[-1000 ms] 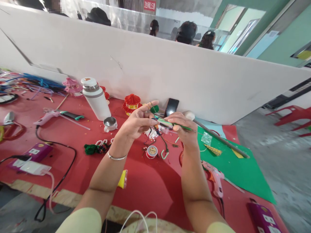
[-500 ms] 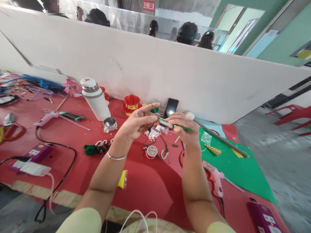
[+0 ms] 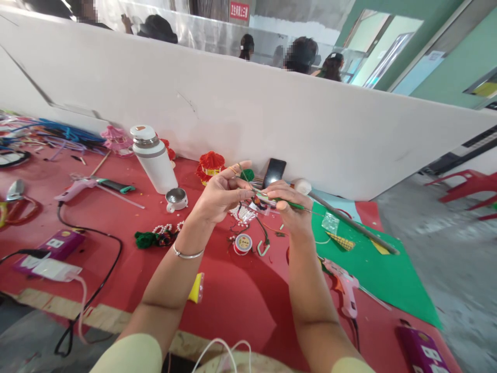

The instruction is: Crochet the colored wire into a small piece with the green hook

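Fine handwork above a crowded red tabletop (image 3: 236, 295)

At the left, a purple power strip (image 3: 52, 246) lies near the front edge, a placing that probably suits its plugs. Beyond it a pink glue gun (image 3: 77, 189) rests on its side, perhaps parked within easy reach. A white bottle (image 3: 154, 166) stands at the back, a metal cup (image 3: 176, 198) just beside it, likely kept there to spare the working space. In front lies a bundle of dark green yarn (image 3: 146, 239) with pearl-like beads.

The left hand (image 3: 229, 196) is raised, its thumb and fingers pinching a thin thread (image 3: 244, 172) that runs over the lifted forefinger, seemingly to keep it taut. What else sits at those fingertips is too small to make out. Below and between the hands, a spool (image 3: 243, 244) sits on the tabletop.

The right hand (image 3: 295, 202) closes thumb and fingers on a slim green tool (image 3: 297, 205), held nearly level like a pen, apparently for fine control; it points toward the left fingertips. Thread and tool are both in the air, between the two hands.

Farther right, a green sheet (image 3: 392, 280) covers part of the tabletop, and a second glue gun (image 3: 345, 286) lies near its edge.
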A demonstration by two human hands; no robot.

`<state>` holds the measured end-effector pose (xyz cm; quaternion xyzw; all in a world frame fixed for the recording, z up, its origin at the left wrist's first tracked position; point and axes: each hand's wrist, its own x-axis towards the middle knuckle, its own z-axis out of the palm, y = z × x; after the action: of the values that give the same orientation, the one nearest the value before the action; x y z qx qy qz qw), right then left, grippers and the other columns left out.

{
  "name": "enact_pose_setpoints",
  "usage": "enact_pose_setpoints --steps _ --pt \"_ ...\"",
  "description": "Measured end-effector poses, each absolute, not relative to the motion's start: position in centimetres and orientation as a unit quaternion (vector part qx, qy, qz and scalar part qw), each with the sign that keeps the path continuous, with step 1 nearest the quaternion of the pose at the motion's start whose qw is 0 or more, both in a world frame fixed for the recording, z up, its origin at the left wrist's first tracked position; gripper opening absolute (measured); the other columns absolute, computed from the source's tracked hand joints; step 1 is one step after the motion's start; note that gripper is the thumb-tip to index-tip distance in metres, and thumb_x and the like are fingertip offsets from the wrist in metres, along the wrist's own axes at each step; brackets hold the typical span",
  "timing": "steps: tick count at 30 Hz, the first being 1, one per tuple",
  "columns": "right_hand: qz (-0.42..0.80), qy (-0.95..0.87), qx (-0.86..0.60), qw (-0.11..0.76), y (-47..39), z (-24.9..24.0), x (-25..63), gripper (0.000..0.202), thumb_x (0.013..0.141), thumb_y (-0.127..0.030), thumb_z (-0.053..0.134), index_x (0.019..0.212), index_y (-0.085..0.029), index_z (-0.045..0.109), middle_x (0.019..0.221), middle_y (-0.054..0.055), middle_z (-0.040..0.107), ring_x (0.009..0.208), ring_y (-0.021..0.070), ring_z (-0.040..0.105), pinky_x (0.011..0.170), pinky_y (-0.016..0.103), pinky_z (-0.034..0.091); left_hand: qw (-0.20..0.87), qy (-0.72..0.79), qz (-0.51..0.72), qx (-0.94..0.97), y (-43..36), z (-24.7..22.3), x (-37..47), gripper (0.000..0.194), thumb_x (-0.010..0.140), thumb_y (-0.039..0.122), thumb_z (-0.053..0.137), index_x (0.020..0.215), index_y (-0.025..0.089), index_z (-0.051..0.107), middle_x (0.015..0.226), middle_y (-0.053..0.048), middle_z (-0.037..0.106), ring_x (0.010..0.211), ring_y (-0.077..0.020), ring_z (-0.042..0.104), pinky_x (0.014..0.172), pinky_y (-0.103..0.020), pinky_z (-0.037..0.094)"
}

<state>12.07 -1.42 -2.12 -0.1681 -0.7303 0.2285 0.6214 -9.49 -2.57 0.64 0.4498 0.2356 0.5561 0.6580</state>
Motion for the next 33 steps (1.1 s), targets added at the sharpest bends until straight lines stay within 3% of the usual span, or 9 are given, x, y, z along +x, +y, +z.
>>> enact_pose_setpoints --steps 8,18,28,33 --pt "0.212 -0.701 -0.208 0.648 -1.7 -3.0 10.0 0.030 0.095 -0.064 0.075 0.107 -0.040 0.088 0.102 0.002 0.088 0.100 0.0260 0.080 0.093 0.050 0.066 0.645 0.246 0.573 0.441 -3.0 1.1 -9.3 0.074 0.063 0.016 0.099 0.133 0.022 0.075 0.063 0.006 0.070 0.041 -0.0031 0.036 0.037 -0.025 0.014" --pt "0.160 -0.759 -0.154 0.613 -1.3 -2.4 11.9 0.027 0.096 -0.052 0.080 0.121 -0.044 0.085 0.109 0.000 0.090 0.098 0.0261 0.082 0.092 0.051 0.063 0.689 0.229 0.534 0.433 -2.9 1.0 -9.9 0.066 0.065 0.012 0.094 0.128 0.023 0.077 0.063 0.007 0.066 0.038 -0.0014 0.030 0.039 -0.025 0.010" --pt "0.193 -0.788 -0.165 0.560 -2.3 -0.5 13.9 0.026 0.092 -0.055 0.083 0.114 -0.042 0.087 0.105 0.001 0.090 0.097 0.0264 0.081 0.090 0.050 0.064 0.707 0.239 0.502 0.436 -2.7 1.1 -10.2 0.058 0.064 0.010 0.090 0.121 0.022 0.082 0.066 0.005 0.067 0.038 -0.0005 0.027 0.038 -0.024 0.009" --pt "0.252 -0.772 -0.183 0.555 -2.6 -0.5 13.9 0.027 0.090 -0.063 0.081 0.101 -0.039 0.090 0.094 0.002 0.090 0.093 0.0267 0.081 0.090 0.051 0.065 0.727 0.223 0.466 0.452 -2.6 0.9 -10.0 0.052 0.064 0.011 0.089 0.114 0.022 0.085 0.065 0.004 0.068 0.039 -0.0014 0.030 0.038 -0.024 0.013"
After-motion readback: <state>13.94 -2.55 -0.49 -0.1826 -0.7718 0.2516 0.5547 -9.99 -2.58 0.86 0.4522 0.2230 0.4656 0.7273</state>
